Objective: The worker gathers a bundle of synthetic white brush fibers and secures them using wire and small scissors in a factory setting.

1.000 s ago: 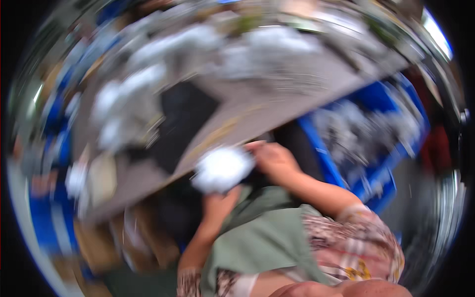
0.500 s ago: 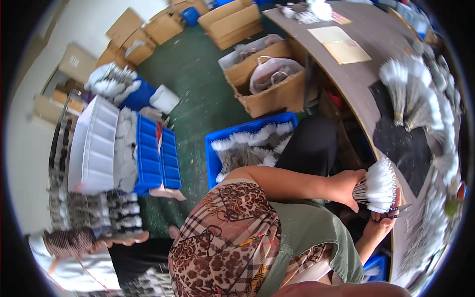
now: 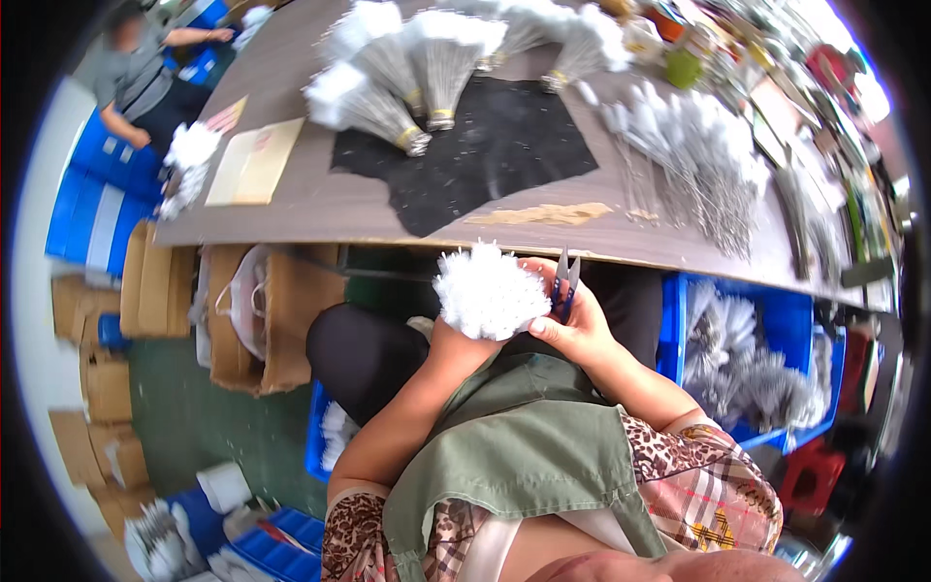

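My left hand [image 3: 462, 341] is closed round a bundle of small white-bristled wire brushes [image 3: 490, 291]. Their white heads face up, and the wire stems are mostly hidden beneath them. Beside the bundle, my right hand [image 3: 582, 328] grips a pair of dark-handled thread snips [image 3: 565, 287], blades pointing away from me. Its fingertips reach close to the bundle's right side; whether they touch it I cannot tell. Both hands are above my lap, just short of the table edge. Beyond them, several tied brush bundles [image 3: 446, 73] lie on and around a black cloth [image 3: 509, 141].
Loose wire brushes [image 3: 693, 155] are spread across the table [image 3: 310, 209] at right. A blue bin [image 3: 672, 335] of brushes stands below the right edge. Under the table at left is an open cardboard box [image 3: 301, 310]. A co-worker [image 3: 145, 82] sits at far left.
The view has swung right, so the table now lies straight ahead. The bundle's heads now face up instead of sideways. My left hand still holds it, and the right keeps the snips.
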The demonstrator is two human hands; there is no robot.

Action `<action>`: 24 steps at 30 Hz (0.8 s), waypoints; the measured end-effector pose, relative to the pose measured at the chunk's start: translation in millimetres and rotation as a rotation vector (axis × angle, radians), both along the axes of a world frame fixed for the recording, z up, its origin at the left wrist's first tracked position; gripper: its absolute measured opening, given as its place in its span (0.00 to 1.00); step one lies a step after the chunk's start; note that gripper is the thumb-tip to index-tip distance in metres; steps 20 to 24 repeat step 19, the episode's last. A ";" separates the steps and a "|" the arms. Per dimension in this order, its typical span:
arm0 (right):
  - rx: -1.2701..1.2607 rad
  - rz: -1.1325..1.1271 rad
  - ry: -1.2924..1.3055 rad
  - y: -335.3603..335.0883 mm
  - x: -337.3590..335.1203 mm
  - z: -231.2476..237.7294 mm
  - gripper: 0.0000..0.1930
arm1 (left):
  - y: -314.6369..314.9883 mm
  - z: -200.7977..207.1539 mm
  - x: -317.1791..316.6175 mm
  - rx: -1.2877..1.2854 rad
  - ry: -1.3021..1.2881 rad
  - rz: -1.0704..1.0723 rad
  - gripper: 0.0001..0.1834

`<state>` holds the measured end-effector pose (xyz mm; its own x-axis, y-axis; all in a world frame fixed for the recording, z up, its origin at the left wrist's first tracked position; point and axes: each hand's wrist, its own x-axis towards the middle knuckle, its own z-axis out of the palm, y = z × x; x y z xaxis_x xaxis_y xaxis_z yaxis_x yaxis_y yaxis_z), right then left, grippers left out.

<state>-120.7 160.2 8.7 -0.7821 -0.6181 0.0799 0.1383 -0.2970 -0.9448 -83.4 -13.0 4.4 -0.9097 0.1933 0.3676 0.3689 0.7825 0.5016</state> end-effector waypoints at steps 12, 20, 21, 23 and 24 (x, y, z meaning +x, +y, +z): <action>0.138 -0.305 0.030 30.4 27.9 -9.4 0.37 | 31.8 -58.0 -16.3 -0.057 0.075 -0.207 0.18; 0.230 -0.284 -0.033 34.2 29.7 -21.4 0.43 | 29.8 -44.5 -17.4 0.002 -0.144 -0.259 0.19; 0.230 -0.284 -0.033 34.2 29.7 -21.4 0.43 | 29.8 -44.5 -17.4 0.002 -0.144 -0.259 0.19; 0.230 -0.284 -0.033 34.2 29.7 -21.4 0.43 | 29.8 -44.5 -17.4 0.002 -0.144 -0.259 0.19; 0.230 -0.284 -0.033 34.2 29.7 -21.4 0.43 | 29.8 -44.5 -17.4 0.002 -0.144 -0.259 0.19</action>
